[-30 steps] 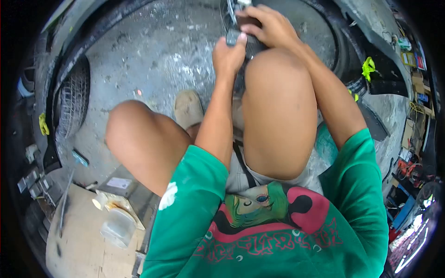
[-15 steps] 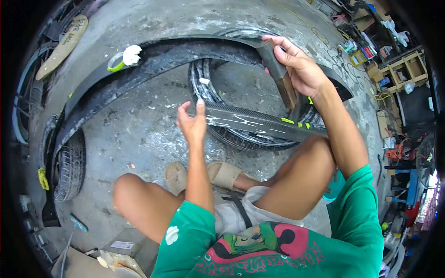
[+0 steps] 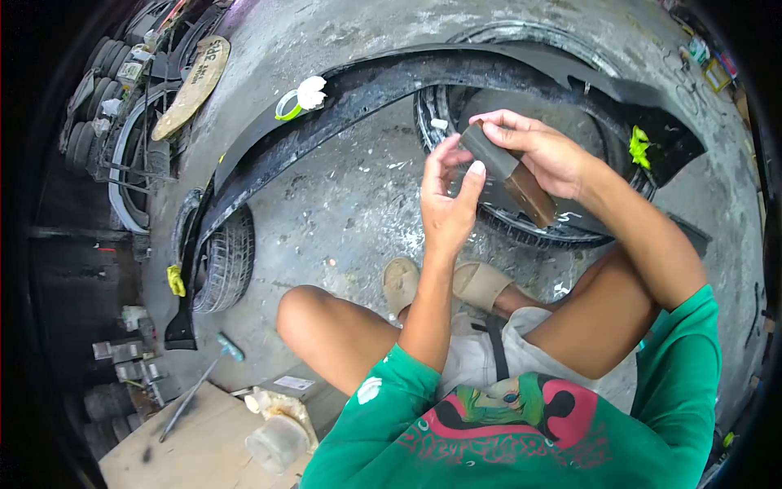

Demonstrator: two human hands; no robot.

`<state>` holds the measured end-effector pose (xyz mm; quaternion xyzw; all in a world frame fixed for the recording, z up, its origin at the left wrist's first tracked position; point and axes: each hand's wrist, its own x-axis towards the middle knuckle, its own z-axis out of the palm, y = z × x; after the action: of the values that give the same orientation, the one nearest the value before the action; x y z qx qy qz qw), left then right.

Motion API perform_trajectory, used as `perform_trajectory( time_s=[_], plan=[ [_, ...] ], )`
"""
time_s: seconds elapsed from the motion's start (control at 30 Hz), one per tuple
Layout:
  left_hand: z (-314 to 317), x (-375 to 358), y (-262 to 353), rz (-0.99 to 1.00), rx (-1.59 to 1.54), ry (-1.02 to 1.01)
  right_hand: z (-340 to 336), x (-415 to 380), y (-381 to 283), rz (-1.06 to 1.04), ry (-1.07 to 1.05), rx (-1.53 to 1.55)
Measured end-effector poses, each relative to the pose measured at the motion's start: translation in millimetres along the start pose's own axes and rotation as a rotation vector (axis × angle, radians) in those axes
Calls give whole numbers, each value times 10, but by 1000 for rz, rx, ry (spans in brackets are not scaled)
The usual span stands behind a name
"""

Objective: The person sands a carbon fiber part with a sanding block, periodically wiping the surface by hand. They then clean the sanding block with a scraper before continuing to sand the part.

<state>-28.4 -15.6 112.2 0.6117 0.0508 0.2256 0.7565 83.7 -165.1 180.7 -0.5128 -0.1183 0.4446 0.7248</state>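
Observation:
My right hand (image 3: pixel 554 155) grips a brown wooden sanding block (image 3: pixel 531 196) whose upper half is wrapped in dark grey sandpaper (image 3: pixel 491 151). The block slants downward to the right. Beside the wrapped end is my left hand (image 3: pixel 448 204), thumb and fingers apart, the fingertips slightly blurred and right at the paper's edge. Below the hands, a black strip (image 3: pixel 692 236) is mostly hidden by my right arm and leg. A long curved black panel (image 3: pixel 366 77) arches beyond both hands.
A tyre (image 3: pixel 226 265) supports the panel's left side; another tyre (image 3: pixel 554 238) lies under its right. A green tape roll (image 3: pixel 287 106) and white crumpled paper (image 3: pixel 310 93) rest on the panel. A squeegee-like tool (image 3: pixel 230 348) and cloudy plastic tub (image 3: pixel 277 444) are at lower left.
My left hand has left the black strip and risen to the sanding block. My right hand has brought the block lower and toward the left hand. The view has swung left.

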Motion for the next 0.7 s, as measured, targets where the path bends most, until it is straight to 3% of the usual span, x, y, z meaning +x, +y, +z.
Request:
perform_trajectory(
  time_s=[0.07,0.13,0.3,0.47,0.53,0.6,0.67,0.7],
  plan=[
    [-26,-18,103,-61,8,30,0,-8,40,6,3,-46],
    [-117,-6,85,63,209,32,-37,6,49,29,-38,-50],
    [-170,-36,92,-12,-59,2,-66,-27,20,174,-160,-128],
    [-320,-28,109,-121,-92,-92,-100,-17,20,199,-181,-217],
    [-363,5,106,-69,-17,-103,-222,54,-3,274,-193,-215],
    [-388,22,112,-53,-69,-104,-344,111,3,195,-236,-196],
    [-420,62,91,-100,-144,69,-406,128,1,239,-56,-170],
    [-403,72,104,-70,-205,56,-404,105,-14,249,-52,-190]
  ],
)
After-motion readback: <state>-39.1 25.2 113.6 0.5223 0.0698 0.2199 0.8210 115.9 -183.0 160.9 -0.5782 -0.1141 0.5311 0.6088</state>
